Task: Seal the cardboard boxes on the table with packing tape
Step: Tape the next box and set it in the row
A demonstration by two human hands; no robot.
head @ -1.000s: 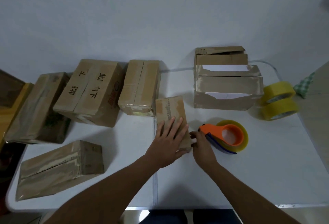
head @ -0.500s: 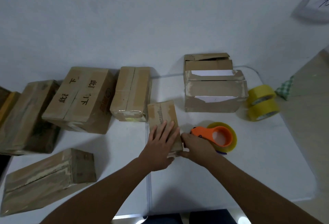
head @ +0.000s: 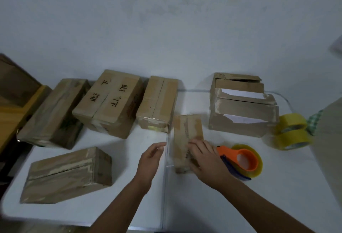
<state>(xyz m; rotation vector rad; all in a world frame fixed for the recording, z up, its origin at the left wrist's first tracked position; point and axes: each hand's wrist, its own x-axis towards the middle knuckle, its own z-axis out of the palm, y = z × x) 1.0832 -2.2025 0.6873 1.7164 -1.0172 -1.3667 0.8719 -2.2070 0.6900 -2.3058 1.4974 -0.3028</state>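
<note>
A small oblong cardboard box (head: 187,136) lies at the centre of the white bench (head: 277,186), its top rough with worn brown tape. The right hand (head: 201,158) rests on the near half of the box, fingers (head: 194,143) slightly spread and laid flat along the top. The left hand (head: 149,160) hovers just left of the box, fingers loosely straight and close together, holding nothing.

Just right of the box sits a tape dispenser (head: 240,160), an orange plastic loop on a yellowish roll with a dark blue base. Two yellow tape rolls (head: 292,132) are stacked at the right edge of the frame. Behind the dispenser stand two torn, open-topped boxes (head: 240,110) showing white inside. Three closed, creased boxes (head: 111,101) line the left back of the bench, one printed with black characters, and another long box (head: 68,173) lies at lower left.
</note>
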